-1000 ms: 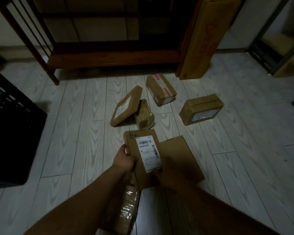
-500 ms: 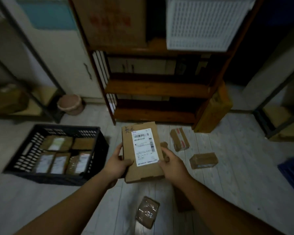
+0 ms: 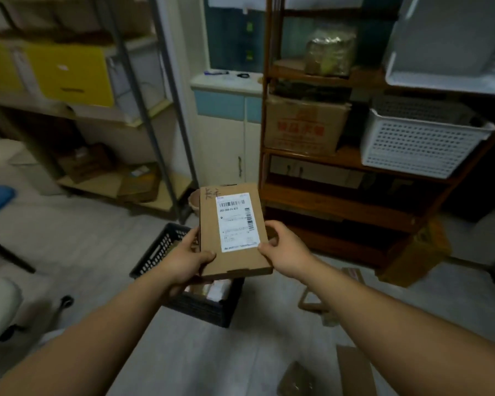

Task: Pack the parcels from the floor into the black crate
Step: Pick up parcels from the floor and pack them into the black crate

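Much of the black crate [image 3: 159, 251] is hidden behind the held parcel [image 3: 209, 224] and the left hand [image 3: 187, 262]; only its far left wall and near right corner show. What lies inside is blurred, pale and brown packets that cannot be counted. The floor on the near right is dim and soft, and the right forearm covers part of it.

There is one crate, one parcel in the air with one white label [image 3: 237, 222], and two hands. Three brown parcels lie on the floor at the right: a wrapped one [image 3: 296, 378] and a flat one [image 3: 355, 370], both cut off by the bottom edge, and a small box [image 3: 312, 300].

The held parcel is flat, label up, above the crate's right half. The left hand grips its near left corner, thumb on top. The right hand [image 3: 283, 250] grips the right edge, thumb at the label's corner.
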`<state>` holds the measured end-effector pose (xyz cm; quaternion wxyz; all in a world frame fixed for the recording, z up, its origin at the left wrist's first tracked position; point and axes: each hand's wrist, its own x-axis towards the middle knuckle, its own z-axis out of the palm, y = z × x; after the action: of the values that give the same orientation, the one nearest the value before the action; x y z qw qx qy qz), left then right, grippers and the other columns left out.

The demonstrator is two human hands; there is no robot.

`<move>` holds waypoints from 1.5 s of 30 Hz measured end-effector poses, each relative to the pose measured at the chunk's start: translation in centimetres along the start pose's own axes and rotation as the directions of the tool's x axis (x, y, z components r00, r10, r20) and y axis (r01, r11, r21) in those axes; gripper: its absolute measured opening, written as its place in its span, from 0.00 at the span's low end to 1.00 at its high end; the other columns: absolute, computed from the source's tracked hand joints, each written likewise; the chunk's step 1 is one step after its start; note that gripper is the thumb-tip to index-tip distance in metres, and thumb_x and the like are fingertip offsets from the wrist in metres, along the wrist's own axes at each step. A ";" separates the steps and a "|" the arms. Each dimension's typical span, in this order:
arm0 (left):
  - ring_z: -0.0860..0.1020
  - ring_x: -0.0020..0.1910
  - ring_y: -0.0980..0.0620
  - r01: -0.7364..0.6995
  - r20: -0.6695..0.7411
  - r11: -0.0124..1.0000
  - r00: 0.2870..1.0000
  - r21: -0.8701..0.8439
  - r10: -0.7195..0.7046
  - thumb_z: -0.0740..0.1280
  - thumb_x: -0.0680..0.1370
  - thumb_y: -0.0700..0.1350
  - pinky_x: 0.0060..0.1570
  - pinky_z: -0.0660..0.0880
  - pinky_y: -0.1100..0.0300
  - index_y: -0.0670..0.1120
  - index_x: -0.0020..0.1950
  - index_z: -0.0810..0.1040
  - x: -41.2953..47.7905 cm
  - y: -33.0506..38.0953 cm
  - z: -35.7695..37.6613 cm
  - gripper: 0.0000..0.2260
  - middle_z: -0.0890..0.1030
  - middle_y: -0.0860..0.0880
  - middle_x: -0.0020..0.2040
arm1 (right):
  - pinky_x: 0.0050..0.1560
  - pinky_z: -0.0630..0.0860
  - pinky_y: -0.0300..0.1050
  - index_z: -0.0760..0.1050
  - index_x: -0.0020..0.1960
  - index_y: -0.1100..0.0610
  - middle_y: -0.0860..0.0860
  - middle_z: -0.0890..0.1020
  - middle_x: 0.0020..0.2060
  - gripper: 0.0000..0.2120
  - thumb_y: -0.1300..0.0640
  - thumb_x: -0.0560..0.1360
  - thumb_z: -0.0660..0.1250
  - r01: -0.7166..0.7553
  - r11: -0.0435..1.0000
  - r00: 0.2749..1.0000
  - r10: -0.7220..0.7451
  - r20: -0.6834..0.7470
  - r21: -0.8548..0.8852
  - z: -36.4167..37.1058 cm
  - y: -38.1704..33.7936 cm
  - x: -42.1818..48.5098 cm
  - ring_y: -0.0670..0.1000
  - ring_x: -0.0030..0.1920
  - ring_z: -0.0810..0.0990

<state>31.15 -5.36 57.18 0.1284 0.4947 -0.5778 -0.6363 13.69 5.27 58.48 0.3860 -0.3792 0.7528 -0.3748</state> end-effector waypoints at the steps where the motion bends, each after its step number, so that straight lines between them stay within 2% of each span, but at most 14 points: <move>1: 0.79 0.52 0.45 -0.014 0.005 1.000 1.000 -0.004 0.014 0.63 0.78 0.35 0.45 0.79 0.50 0.59 0.76 0.52 -0.1 0.4 -2.4 0.34 0.76 0.47 0.56 | 0.34 0.73 0.33 0.58 0.74 0.49 0.44 0.77 0.41 0.28 0.58 0.78 0.64 0.006 1.000 1.000 -0.006 0.003 0.008 1.5 -1.6 0.4 0.42 0.39 0.78; 5: 0.78 0.57 0.42 -0.018 0.037 0.996 0.999 0.091 0.015 0.63 0.78 0.36 0.58 0.76 0.43 0.60 0.75 0.54 -0.3 1.8 -11.4 0.33 0.75 0.44 0.62 | 0.50 0.80 0.49 0.52 0.77 0.47 0.51 0.80 0.50 0.36 0.60 0.76 0.67 0.024 0.988 0.999 -0.018 -0.038 0.150 6.8 -7.2 2.8 0.49 0.48 0.81; 8: 0.77 0.57 0.44 -0.001 0.093 0.990 0.996 0.143 -0.012 0.63 0.78 0.38 0.57 0.76 0.45 0.60 0.75 0.56 0.1 3.0 -16.4 0.31 0.74 0.44 0.65 | 0.55 0.79 0.56 0.47 0.77 0.43 0.52 0.77 0.62 0.40 0.63 0.75 0.67 0.054 0.964 0.994 -0.027 -0.104 0.262 8.8 -10.6 4.6 0.53 0.56 0.79; 11: 0.78 0.53 0.47 -0.014 0.136 0.996 0.991 0.088 0.002 0.59 0.79 0.36 0.46 0.78 0.54 0.58 0.74 0.60 1.0 4.5 -19.3 0.28 0.74 0.47 0.62 | 0.42 0.81 0.48 0.44 0.77 0.43 0.48 0.74 0.59 0.44 0.65 0.75 0.67 0.065 0.947 0.991 -0.025 -0.132 0.313 9.6 -13.1 6.1 0.50 0.48 0.80; 13: 0.78 0.53 0.46 -0.029 0.106 0.995 0.994 0.095 0.019 0.59 0.80 0.38 0.47 0.78 0.53 0.58 0.73 0.61 2.5 5.5 -20.5 0.25 0.75 0.48 0.59 | 0.34 0.80 0.45 0.48 0.76 0.43 0.50 0.74 0.61 0.41 0.65 0.75 0.67 0.056 0.934 0.988 0.000 -0.156 0.352 9.9 -14.0 7.8 0.49 0.44 0.80; 16: 0.78 0.52 0.44 0.009 -0.012 0.994 1.000 0.106 -0.008 0.64 0.79 0.43 0.48 0.80 0.49 0.56 0.72 0.63 4.8 6.5 -21.3 0.23 0.76 0.45 0.58 | 0.31 0.80 0.45 0.55 0.71 0.44 0.54 0.76 0.58 0.33 0.66 0.76 0.65 0.048 0.891 0.972 0.063 -0.227 0.452 9.9 -14.7 10.2 0.52 0.44 0.82; 19: 0.81 0.50 0.41 0.096 0.016 0.994 0.995 -0.052 -0.096 0.65 0.77 0.38 0.48 0.80 0.45 0.54 0.71 0.60 8.0 7.6 -21.3 0.26 0.77 0.41 0.56 | 0.29 0.79 0.42 0.56 0.70 0.45 0.52 0.77 0.53 0.30 0.65 0.77 0.65 0.036 0.851 0.955 0.125 -0.269 0.524 9.9 -14.7 13.7 0.50 0.42 0.82; 23: 0.80 0.48 0.42 0.028 -0.206 0.998 0.978 -0.062 -0.040 0.64 0.77 0.35 0.40 0.80 0.51 0.56 0.74 0.52 13.1 8.8 -21.7 0.33 0.75 0.40 0.59 | 0.40 0.80 0.43 0.61 0.62 0.49 0.53 0.76 0.55 0.23 0.62 0.74 0.68 -0.032 0.902 0.933 0.181 -0.310 0.431 10.5 -14.1 18.6 0.51 0.47 0.81; 26: 0.78 0.52 0.43 0.011 -0.333 0.998 0.942 -0.059 -0.030 0.64 0.77 0.37 0.42 0.79 0.50 0.48 0.66 0.62 16.5 8.9 -22.8 0.20 0.76 0.40 0.59 | 0.34 0.71 0.36 0.65 0.58 0.53 0.51 0.73 0.55 0.18 0.60 0.73 0.69 -0.072 0.951 0.921 0.179 -0.346 0.301 11.2 -13.4 21.2 0.48 0.47 0.76; 28: 0.78 0.54 0.44 0.007 -0.296 1.000 0.955 -0.026 -0.014 0.64 0.77 0.36 0.47 0.79 0.48 0.46 0.63 0.65 18.5 8.9 -23.7 0.17 0.77 0.42 0.58 | 0.34 0.70 0.35 0.65 0.61 0.52 0.50 0.74 0.54 0.19 0.59 0.74 0.68 -0.083 0.963 0.935 0.164 -0.314 0.254 11.8 -13.3 22.4 0.48 0.47 0.75; 31: 0.77 0.55 0.44 -0.021 -0.176 0.999 0.984 0.024 0.025 0.66 0.75 0.32 0.49 0.78 0.49 0.49 0.73 0.61 21.9 8.6 -25.5 0.30 0.75 0.42 0.61 | 0.47 0.74 0.41 0.63 0.71 0.53 0.52 0.74 0.62 0.27 0.58 0.75 0.68 -0.090 0.982 0.949 0.135 -0.286 0.167 13.2 -13.4 24.6 0.50 0.55 0.75; 34: 0.77 0.55 0.44 -0.030 -0.091 0.988 0.995 0.152 0.044 0.67 0.74 0.32 0.54 0.78 0.48 0.52 0.77 0.55 25.0 8.4 -27.8 0.37 0.75 0.42 0.59 | 0.56 0.71 0.43 0.62 0.73 0.53 0.52 0.74 0.66 0.29 0.57 0.75 0.68 -0.123 0.983 0.946 0.157 -0.283 0.135 15.6 -13.5 26.7 0.52 0.61 0.74; 40: 0.73 0.62 0.44 -0.071 0.028 0.913 0.997 0.401 0.065 0.66 0.74 0.33 0.53 0.75 0.54 0.48 0.77 0.53 32.4 4.9 -32.7 0.36 0.69 0.44 0.69 | 0.58 0.73 0.43 0.65 0.70 0.53 0.51 0.76 0.63 0.25 0.55 0.75 0.68 -0.223 0.967 0.912 0.252 -0.324 0.123 23.8 -11.9 31.5 0.52 0.60 0.75; 45: 0.69 0.68 0.45 -0.125 0.064 0.779 0.992 0.615 0.109 0.68 0.75 0.43 0.65 0.70 0.52 0.45 0.73 0.61 38.9 -1.2 -34.0 0.29 0.67 0.48 0.70 | 0.60 0.73 0.45 0.67 0.69 0.51 0.51 0.75 0.63 0.23 0.58 0.76 0.67 -0.290 0.951 0.905 0.310 -0.291 0.111 29.7 -6.0 35.7 0.52 0.62 0.75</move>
<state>39.53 -54.30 42.81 -0.0084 0.4648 -0.7851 -0.4093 26.27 -36.11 40.52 0.3301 -0.1838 0.8401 -0.3892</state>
